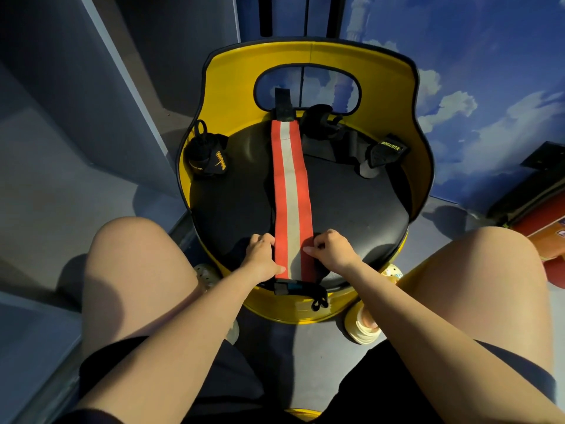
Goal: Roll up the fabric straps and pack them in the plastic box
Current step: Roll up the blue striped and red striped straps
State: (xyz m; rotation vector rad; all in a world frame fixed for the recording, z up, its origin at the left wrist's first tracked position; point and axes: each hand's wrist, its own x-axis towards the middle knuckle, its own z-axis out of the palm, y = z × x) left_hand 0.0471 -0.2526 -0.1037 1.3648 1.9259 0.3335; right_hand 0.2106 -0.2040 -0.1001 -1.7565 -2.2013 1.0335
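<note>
Red with a pale grey stripe down its middle, the long fabric strap (pixel 290 197) lies flat and straight across the black cushion (pixel 351 203) of a yellow tub chair (pixel 318 62), running from the near edge of the seat to the foot of the backrest, where a black tab (pixel 282 105) at its far end stands against the cut-out. Both hands sit at the near end of the strap — the left hand (pixel 261 255) grips its left edge, thumb lying over the red border and fingers curled underneath, while the right hand (pixel 331 249) pinches the right edge with curled fingers. A black tab with a thin loop (pixel 301 290) hangs off the near end over the seat's yellow rim. On the cushion's far left rests a rolled black strap (pixel 204 157) with yellow markings; on the far right lies a loose black strap (pixel 382 151) with yellow lettering, partly unrolled, and between them, by the backrest, another dark bundle (pixel 319 120) too shadowed to make out. The person's bare knees frame the chair on either side.
</note>
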